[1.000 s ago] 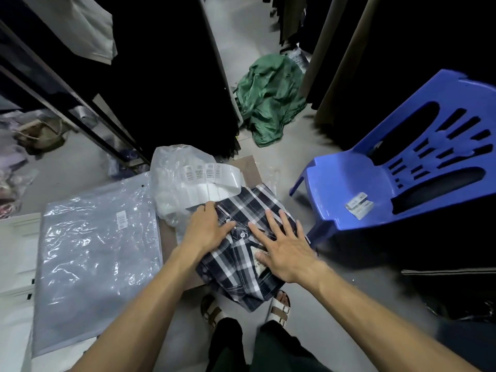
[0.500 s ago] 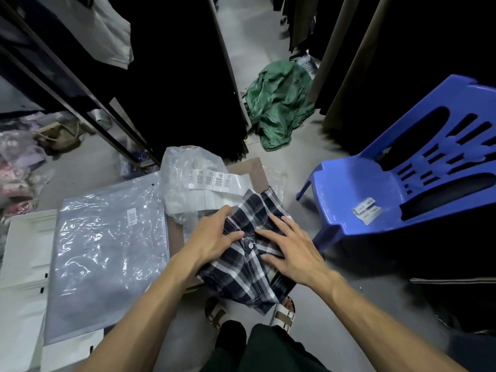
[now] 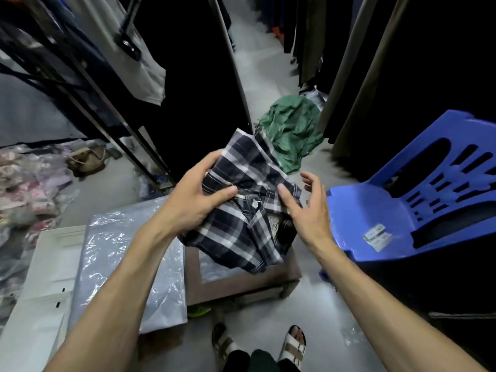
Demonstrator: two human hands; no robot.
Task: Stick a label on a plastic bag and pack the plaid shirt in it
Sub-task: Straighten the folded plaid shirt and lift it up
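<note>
Your left hand (image 3: 196,200) clamps the folded plaid shirt (image 3: 241,208) above the worktop (image 3: 241,284); your right hand (image 3: 306,208) hovers spread. It looks soft and floppy, so support both side edges.

My hands work in a tight pocket between a dark clothes rack (image 3: 204,84) to my left and a blue plastic chair (image 3: 389,210) crowding in just beside my right hand (image 3: 308,210). Open grey floor (image 3: 268,76) runs ahead down the aisle, partly blocked by a heap of green cloth (image 3: 292,130). Below, the low desk (image 3: 241,283) has bare room at its near edge; a clear plastic bag (image 3: 128,264) covers the space to its left.
</note>
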